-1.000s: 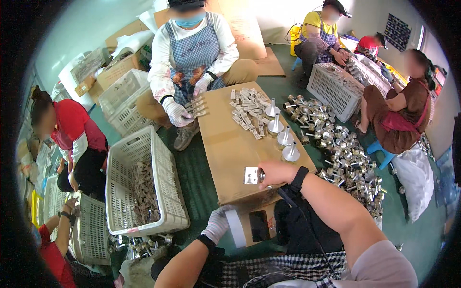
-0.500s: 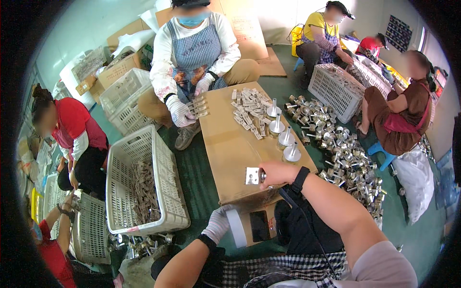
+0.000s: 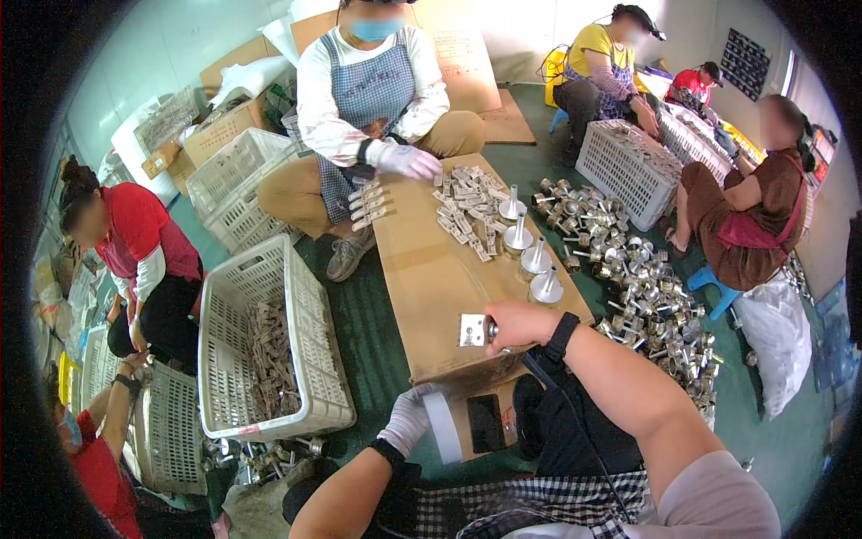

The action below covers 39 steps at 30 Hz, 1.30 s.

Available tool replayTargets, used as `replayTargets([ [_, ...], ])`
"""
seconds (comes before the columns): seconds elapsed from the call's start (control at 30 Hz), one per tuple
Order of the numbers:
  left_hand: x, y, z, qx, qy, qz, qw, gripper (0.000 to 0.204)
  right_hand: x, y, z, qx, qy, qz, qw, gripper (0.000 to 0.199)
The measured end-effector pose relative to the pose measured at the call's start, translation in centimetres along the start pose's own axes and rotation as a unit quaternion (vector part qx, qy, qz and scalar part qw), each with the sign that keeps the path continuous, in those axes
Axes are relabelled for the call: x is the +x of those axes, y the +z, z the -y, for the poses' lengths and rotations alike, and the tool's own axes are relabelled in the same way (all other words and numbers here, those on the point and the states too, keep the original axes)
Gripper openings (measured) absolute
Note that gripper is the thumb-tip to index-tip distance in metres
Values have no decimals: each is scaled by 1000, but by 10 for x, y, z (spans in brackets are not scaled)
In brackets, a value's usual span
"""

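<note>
My right hand (image 3: pixel 522 325), bare with a black wristband, is closed on a metal fitting (image 3: pixel 472 330); its flat square plate with small holes points left over the near end of a cardboard box (image 3: pixel 440 310). Lower down, my left hand (image 3: pixel 409 419) wears a pale striped glove and touches a curved white edge (image 3: pixel 442 425) under the box's near side; its fingertips are hidden. Several round metal discs with upright stems (image 3: pixel 545 287) stand along the box's right edge. Beyond them lies a pile of flat metal strips (image 3: pixel 467 205).
Many stemmed metal parts (image 3: pixel 642 283) cover the floor at right. A white plastic crate (image 3: pixel 310 337) with metal strips stands left. Opposite, a co-worker's gloved hand (image 3: pixel 409 162) is over the box, near fanned strips (image 3: pixel 366 203). A phone (image 3: pixel 485 422) lies near my lap.
The co-worker's gloved hand has moved right toward the strip pile, away from the fanned strips. My own hands and the metal fitting have barely moved.
</note>
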<state>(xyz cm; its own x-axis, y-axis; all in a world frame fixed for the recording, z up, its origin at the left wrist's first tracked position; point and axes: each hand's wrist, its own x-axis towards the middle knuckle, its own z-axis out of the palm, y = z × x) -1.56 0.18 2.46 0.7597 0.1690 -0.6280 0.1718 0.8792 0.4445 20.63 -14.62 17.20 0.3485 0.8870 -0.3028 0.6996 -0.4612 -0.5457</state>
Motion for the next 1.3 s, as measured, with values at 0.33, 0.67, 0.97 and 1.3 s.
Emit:
replayTargets([
  [0.33,0,-1,0,-18,1,-3,1000,18,0,-1,2,5,2,4,1000,45],
  [0.67,-2,1,0,-7,2,2,1000,17,-1,-1,4,-11,8,2,1000,44],
  [0.97,-1,-1,0,-43,-15,2,999,14,-3,-1,9,-4,19,-1,1000,43],
  [1.3,3,-6,2,-26,0,5,1000,17,-3,-2,8,-10,13,1,1000,41],
])
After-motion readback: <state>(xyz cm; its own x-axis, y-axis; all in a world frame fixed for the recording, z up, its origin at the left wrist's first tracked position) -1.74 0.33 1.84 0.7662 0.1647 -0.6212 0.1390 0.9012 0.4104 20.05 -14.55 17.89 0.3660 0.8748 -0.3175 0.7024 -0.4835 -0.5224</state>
